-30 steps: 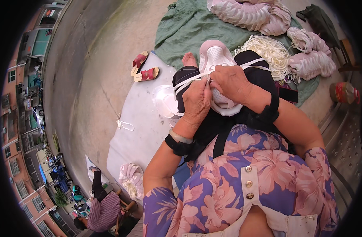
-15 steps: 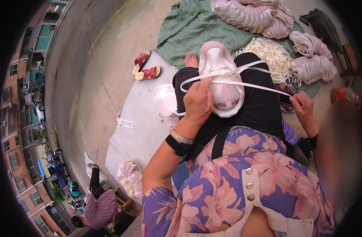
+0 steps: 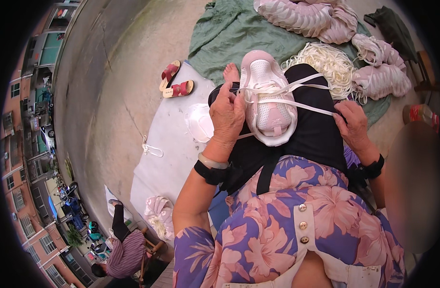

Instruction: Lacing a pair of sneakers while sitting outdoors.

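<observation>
A pink and white sneaker upper point(image 3: 269, 98) rests on my lap, its toe pointing away from me. White shoelace point(image 3: 304, 103) strands run across its top and out to both sides. At the upper's left edge, my left hand point(image 3: 226, 115) is closed, pinching a lace near its fingertips. To the right, my right hand point(image 3: 352, 122) pinches the end part of a lace that stretches over my dark-trousered thigh. One more lace strand lies over the thigh above it, and another shows below my left wrist.
A heap of cream laces point(image 3: 328, 67) and bundles of pink uppers point(image 3: 381, 81) lie on a green cloth point(image 3: 215, 38). Red sandals point(image 3: 179, 90) and a white cup-shaped piece point(image 3: 199, 122) are on the left, by a pale sheet point(image 3: 157, 129). Another person point(image 3: 126, 252) sits at lower left.
My left hand has moved left, off the upper's middle to its edge, and the lace loop there has drawn in. My right hand has come closer, sliding left along its lace.
</observation>
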`<state>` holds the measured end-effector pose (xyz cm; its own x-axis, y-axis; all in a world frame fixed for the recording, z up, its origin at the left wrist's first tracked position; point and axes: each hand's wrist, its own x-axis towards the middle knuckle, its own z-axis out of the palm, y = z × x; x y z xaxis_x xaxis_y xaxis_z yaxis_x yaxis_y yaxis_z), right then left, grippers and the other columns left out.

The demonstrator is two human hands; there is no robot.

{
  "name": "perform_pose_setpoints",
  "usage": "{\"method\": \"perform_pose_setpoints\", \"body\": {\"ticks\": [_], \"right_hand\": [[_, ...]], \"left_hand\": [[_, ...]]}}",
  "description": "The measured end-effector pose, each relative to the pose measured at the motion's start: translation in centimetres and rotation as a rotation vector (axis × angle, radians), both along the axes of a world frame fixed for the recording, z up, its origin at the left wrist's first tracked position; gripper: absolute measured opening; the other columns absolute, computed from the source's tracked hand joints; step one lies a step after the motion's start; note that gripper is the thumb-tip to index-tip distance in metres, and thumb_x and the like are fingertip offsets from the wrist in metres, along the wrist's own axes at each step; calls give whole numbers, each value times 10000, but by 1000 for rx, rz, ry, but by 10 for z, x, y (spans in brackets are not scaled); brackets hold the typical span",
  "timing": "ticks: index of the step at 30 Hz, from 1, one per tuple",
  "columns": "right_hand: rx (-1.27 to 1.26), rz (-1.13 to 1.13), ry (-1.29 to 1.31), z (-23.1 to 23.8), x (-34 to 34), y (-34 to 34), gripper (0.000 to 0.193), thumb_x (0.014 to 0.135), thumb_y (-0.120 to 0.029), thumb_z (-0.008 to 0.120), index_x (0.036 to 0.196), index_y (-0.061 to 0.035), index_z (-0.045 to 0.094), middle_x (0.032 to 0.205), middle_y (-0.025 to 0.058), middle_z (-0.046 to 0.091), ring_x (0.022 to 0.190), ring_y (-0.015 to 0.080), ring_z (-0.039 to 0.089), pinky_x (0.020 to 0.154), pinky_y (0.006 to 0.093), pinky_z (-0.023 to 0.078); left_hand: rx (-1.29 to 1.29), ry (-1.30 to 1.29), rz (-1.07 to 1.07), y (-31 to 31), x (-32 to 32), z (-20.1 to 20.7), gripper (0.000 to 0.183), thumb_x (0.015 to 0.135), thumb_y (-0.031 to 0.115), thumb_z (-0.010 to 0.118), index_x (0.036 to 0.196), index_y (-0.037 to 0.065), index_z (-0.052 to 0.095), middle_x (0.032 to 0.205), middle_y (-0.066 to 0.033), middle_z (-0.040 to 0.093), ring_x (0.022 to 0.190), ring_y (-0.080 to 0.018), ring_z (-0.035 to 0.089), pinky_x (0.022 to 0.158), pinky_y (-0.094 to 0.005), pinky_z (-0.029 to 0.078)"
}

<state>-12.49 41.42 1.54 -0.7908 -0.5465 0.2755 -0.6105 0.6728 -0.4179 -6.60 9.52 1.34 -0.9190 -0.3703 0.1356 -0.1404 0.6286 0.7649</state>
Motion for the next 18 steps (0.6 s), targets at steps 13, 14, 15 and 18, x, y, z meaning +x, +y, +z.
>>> {"method": "perform_pose_setpoints", "body": {"ticks": [13,14,15,18], "right_hand": [[-208,264,-9,13,6,-74,247,680,-46,662,917,-48,592,743,80,517,699,257,542,606,360,417],[-239,277,-47,12,6,-71,220,682,-34,656,891,-42,592,706,83,495,652,260,536,563,353,418],[-241,282,-49,14,5,-69,220,682,-34,656,891,-42,592,706,83,495,652,260,536,563,353,418],[-267,248,136,31,1,-45,183,679,25,633,853,-7,586,675,91,501,591,275,524,515,349,419]], "left_hand": [[1187,-113,-176,-9,-3,25,263,895,233,539,952,-6,633,827,-14,617,771,-74,520,743,-247,409],[1147,-132,-189,-8,-4,24,273,897,247,537,948,-2,637,821,-14,615,768,-77,518,734,-243,400],[1103,-148,-197,-7,-4,25,283,899,261,534,945,3,641,815,-15,613,765,-79,515,726,-238,392],[949,-199,-78,3,-7,27,267,902,250,527,930,12,645,777,-3,590,734,-74,495,690,-218,375]]}}
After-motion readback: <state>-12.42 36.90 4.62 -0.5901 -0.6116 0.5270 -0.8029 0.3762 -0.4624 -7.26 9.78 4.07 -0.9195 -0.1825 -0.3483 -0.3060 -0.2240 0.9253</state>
